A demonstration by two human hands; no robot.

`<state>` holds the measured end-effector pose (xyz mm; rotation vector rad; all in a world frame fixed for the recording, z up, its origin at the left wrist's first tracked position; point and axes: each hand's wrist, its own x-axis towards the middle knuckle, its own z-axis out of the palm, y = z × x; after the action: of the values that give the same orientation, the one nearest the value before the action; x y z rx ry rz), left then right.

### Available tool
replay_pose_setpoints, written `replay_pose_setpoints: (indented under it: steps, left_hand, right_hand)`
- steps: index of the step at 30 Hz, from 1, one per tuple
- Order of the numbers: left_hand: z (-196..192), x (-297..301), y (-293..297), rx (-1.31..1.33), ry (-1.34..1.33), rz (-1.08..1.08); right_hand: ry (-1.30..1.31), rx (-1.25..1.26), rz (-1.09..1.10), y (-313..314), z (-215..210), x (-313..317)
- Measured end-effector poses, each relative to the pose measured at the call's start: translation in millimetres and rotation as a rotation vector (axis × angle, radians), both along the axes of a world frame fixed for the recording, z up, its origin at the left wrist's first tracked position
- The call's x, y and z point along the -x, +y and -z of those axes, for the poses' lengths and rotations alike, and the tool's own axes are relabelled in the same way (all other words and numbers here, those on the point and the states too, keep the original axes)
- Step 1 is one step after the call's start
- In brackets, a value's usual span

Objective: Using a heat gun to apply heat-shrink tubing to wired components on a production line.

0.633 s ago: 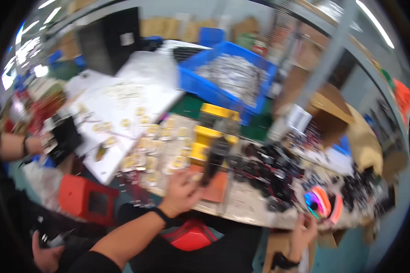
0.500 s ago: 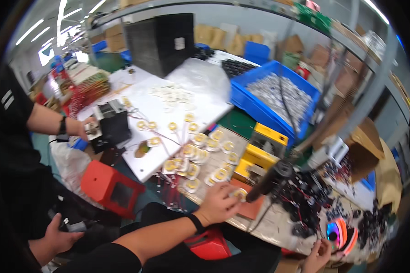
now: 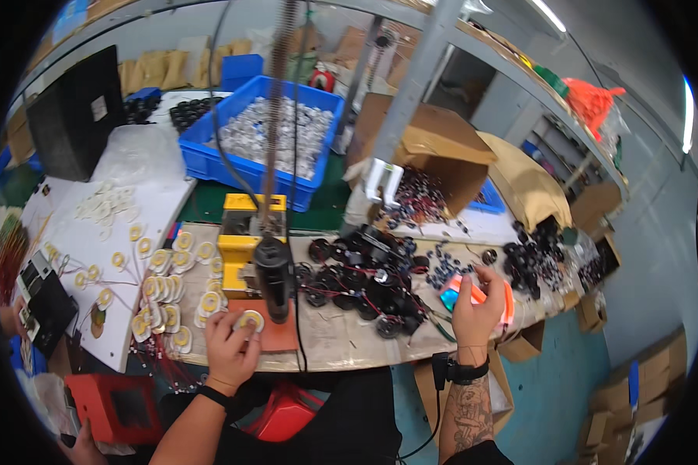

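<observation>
The left hand (image 3: 229, 346) closes thumb and fingertips on a small round yellow-and-white coil (image 3: 250, 320), which lies on an orange pad (image 3: 279, 335) under the black hanging tool (image 3: 274, 279). More such coils (image 3: 160, 292) lie just to the left on the bench (image 3: 341, 341). The right hand (image 3: 477, 301) curls around a glowing orange and teal thing (image 3: 451, 294); what it is, I cannot tell. Black parts (image 3: 357, 279) lie between the hands, a blue bin (image 3: 202, 159) behind.

Round yellow-and-white coil disc (image 3: 249, 321): lies flat on the orange-red pad (image 3: 275, 335) at the tabletop's near edge, directly beneath the black hanging tool (image 3: 274, 279). Orange-pink tray (image 3: 506, 304): sits right of the black parts pile, partly covered.
</observation>
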<state>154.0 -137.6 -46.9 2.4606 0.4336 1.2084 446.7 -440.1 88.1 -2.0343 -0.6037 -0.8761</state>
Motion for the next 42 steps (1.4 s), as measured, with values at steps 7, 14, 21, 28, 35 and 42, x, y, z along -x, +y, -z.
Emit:
replay_pose_setpoints:
  steps: [7, 14, 21, 28, 35, 42]
  left_hand:
    - [10, -5, -5, 0.041, 0.049, 0.001]
    - [3, -13, -7, 0.021, 0.08, -0.024]
    - [1, -6, -1, -0.056, 0.087, -0.039]
    - [0, 10, -15, -0.067, 0.039, -0.067]
    - [-30, 1, -18, -0.034, -0.077, -0.071]
    - [-22, 12, -22, -0.071, -0.127, -0.034]
  right_hand:
    - [0.125, 0.179, 0.306, -102, 73, -3]
    - [0.395, 0.196, 0.001, -120, 165, 69]
    - [0.833, 0.298, -0.309, -111, 195, 130]
    - [0.782, 0.452, -0.507, -103, 221, 133]
    - [0.777, 0.684, -0.488, -87, 226, 116]
    - [0.787, 0.67, -0.808, -103, 228, 110]
